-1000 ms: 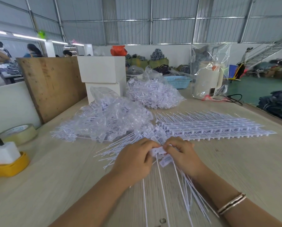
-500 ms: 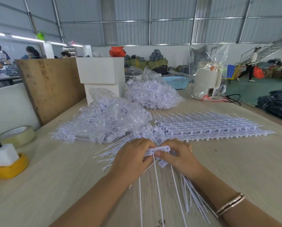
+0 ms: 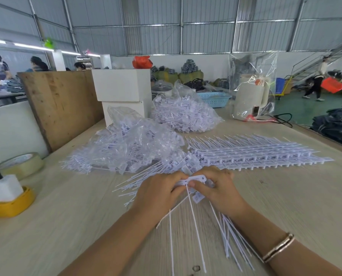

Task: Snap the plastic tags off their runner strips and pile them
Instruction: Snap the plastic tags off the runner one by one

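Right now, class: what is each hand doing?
Left hand: pinches the runner strip.
Right hand: pinches the same runner strip.

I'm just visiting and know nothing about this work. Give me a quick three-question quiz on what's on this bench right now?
1. True or false: both hands grip the same runner strip.
2. The stack of unbroken strips lies on which side of the hands? A) right B) left C) behind the white boxes
3. Fill in: the roll of tape sits at the table's far ____ edge.

Key: 1 true, left hand and right hand; 2 A; 3 left.
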